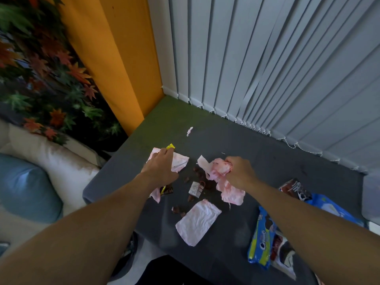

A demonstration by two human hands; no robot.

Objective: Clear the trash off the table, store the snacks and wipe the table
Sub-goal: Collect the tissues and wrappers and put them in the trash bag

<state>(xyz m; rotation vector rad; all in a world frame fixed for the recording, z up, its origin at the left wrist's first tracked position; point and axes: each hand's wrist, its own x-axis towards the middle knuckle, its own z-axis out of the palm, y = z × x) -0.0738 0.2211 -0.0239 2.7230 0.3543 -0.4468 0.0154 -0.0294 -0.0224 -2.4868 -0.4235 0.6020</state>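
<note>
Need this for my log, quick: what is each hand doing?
Left hand: grips a stained napkin and wrapper.
Right hand: grips a crumpled napkin.

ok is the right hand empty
No, the right hand grips a crumpled pink-stained tissue.

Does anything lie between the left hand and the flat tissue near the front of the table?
Only low litter: brown crumbs beside the flat tissue and a small white wrapper slightly aside. Nothing tall blocks the left hand, which lies on a second tissue.
</note>
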